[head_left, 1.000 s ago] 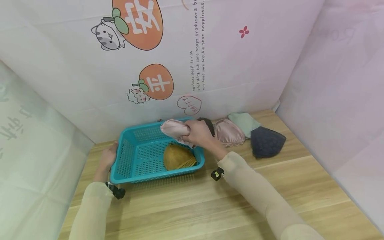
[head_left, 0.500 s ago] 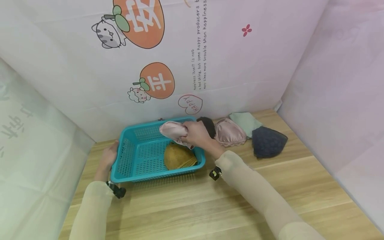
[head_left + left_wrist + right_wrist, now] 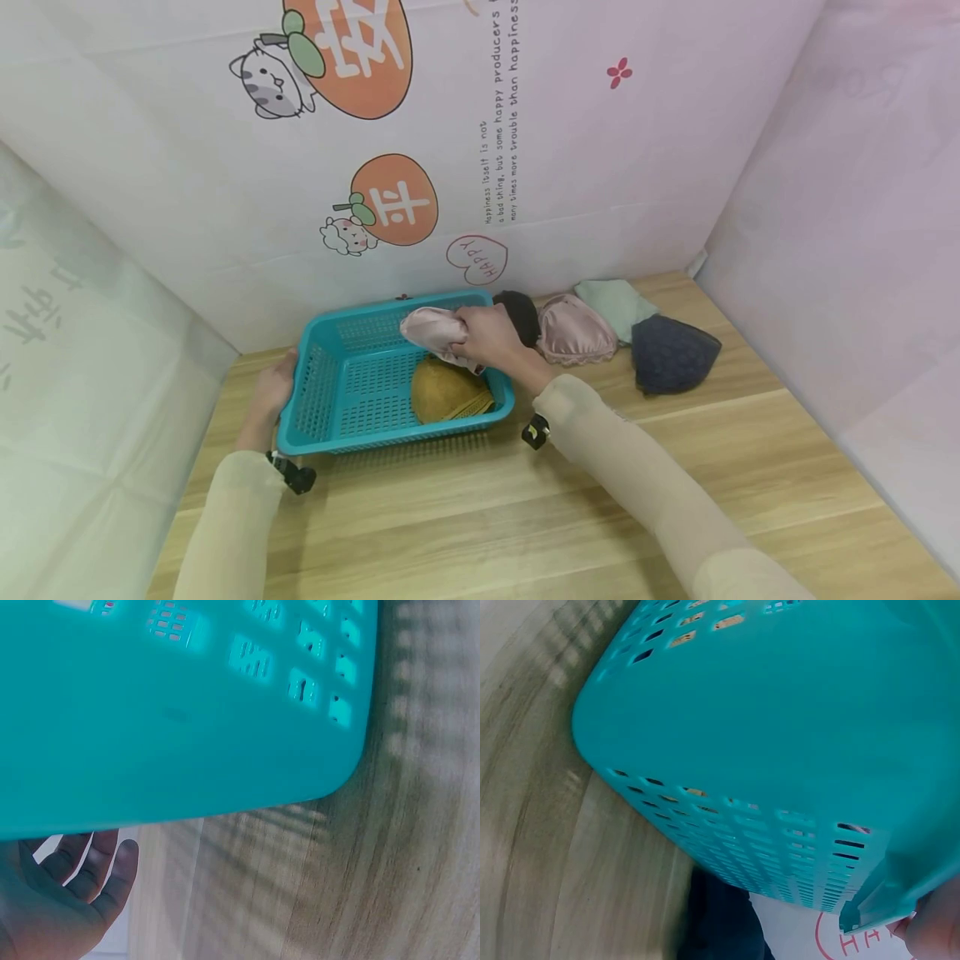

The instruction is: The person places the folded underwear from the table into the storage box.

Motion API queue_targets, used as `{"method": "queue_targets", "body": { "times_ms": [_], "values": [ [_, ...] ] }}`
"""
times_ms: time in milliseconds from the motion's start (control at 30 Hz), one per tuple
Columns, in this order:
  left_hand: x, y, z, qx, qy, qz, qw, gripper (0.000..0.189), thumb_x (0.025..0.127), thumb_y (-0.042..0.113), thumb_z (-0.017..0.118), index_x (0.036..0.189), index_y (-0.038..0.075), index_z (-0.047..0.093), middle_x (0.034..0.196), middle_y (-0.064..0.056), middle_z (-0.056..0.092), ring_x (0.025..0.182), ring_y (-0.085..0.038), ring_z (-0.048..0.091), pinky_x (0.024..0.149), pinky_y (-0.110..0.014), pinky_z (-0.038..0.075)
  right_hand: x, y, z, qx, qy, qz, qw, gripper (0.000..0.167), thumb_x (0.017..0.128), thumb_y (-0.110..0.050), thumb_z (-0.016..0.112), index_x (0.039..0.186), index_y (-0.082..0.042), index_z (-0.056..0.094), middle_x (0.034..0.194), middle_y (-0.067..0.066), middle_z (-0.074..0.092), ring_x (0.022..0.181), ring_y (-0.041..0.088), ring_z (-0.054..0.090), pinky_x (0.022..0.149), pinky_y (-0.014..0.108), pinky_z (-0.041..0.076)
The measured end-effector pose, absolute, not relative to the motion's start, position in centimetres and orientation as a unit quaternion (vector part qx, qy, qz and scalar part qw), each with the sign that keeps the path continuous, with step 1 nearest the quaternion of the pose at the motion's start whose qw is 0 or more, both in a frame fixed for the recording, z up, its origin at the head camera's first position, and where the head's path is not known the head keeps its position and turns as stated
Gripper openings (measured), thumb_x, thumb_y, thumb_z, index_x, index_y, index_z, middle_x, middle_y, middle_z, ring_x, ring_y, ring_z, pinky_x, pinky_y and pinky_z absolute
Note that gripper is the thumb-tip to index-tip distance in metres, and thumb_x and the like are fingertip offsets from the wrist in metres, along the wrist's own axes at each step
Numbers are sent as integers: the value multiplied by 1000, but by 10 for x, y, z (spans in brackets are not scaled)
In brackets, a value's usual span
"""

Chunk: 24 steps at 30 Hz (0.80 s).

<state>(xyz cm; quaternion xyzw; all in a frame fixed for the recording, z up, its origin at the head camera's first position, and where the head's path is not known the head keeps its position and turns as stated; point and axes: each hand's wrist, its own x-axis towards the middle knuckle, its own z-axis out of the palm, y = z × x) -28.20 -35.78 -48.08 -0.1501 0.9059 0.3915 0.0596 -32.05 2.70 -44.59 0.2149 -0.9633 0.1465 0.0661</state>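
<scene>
A pale pink satin folded bra point(image 3: 435, 330) is gripped in my right hand point(image 3: 491, 337), above the right end of the turquoise basket point(image 3: 360, 446). Beneath it in the basket lies a mustard folded bra point(image 3: 444, 392) with a lacy band. My left hand point(image 3: 272, 387) holds the basket's left end by the rim. In the left wrist view, the curled fingers point(image 3: 116, 881) of that hand show below the rim. Only a small part of my right hand point(image 3: 939, 926) shows in the right wrist view, past the basket's rim; the pink bra is hidden there.
To the right of the basket, along the back of the wooden table point(image 3: 465, 533), lie a black bra point(image 3: 519, 315), another pink satin one point(image 3: 576, 331), a pale green one point(image 3: 617, 310) and a dark navy one point(image 3: 675, 354). Printed cloth walls point(image 3: 562, 167) enclose the table.
My right hand, with the pink bra, has shifted slightly left and lower over the basket. The left hand keeps its hold, and the basket stays put.
</scene>
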Motion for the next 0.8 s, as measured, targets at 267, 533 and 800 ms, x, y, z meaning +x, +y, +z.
{"method": "queue_targets", "body": {
  "times_ms": [267,533,800],
  "values": [
    [-283,-357,-482,-140,908,391,59,89,99,70,10,153,5,37,127,-25,55,96,-27,60,71,-31,48,-324,26,-451,208,-968,128,61,48,87,-47,75,123,-15,67,105,0,74,91,19,68,93,50,48],
    [-284,-356,-480,-140,907,392,60,91,99,71,8,154,4,35,132,-25,54,101,-29,60,70,-28,48,-327,28,-451,210,-970,111,53,61,86,-47,74,136,-15,61,128,4,69,113,24,66,102,53,44],
    [-283,-357,-480,-149,904,396,65,90,98,72,9,156,6,31,143,-28,49,119,-40,55,80,-36,49,-326,30,-449,211,-969,118,57,52,88,-40,70,135,-19,62,128,1,69,115,24,65,103,54,42]
  ]
}}
